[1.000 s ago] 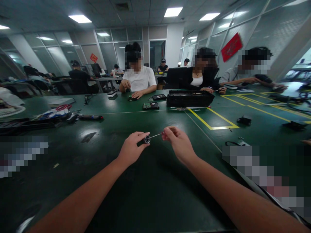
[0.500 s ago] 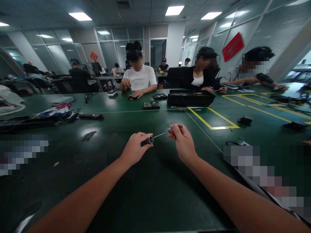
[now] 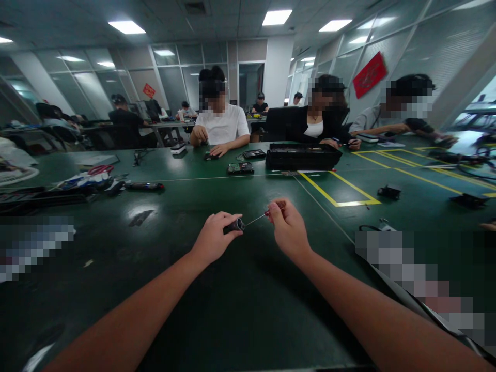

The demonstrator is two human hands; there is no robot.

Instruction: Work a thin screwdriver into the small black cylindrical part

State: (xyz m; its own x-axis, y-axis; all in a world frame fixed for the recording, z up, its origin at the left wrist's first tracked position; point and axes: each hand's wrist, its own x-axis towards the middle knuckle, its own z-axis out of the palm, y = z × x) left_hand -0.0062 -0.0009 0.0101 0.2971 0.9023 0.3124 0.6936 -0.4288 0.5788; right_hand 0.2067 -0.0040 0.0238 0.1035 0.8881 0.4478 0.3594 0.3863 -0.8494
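Above the dark green table (image 3: 240,305), my left hand (image 3: 214,239) is closed around a short black cylinder with a silvery end (image 3: 234,226). A thin metal shaft (image 3: 256,219) runs from that end to my right hand (image 3: 287,227), which pinches a small red-handled tool by its handle. The two hands are a short gap apart, held over the middle of the table.
Three people sit across the table, with circuit boards (image 3: 241,168) and a long black case (image 3: 302,156) in front of them. Yellow tape lines (image 3: 341,195) mark the right side. Tools and a black tray (image 3: 42,197) lie at the left. Small black parts (image 3: 389,191) rest at the right.
My right hand drew slightly closer to my left, and the cylinder in my left hand turned from end-on to more sideways. The shaft between them looks shorter.
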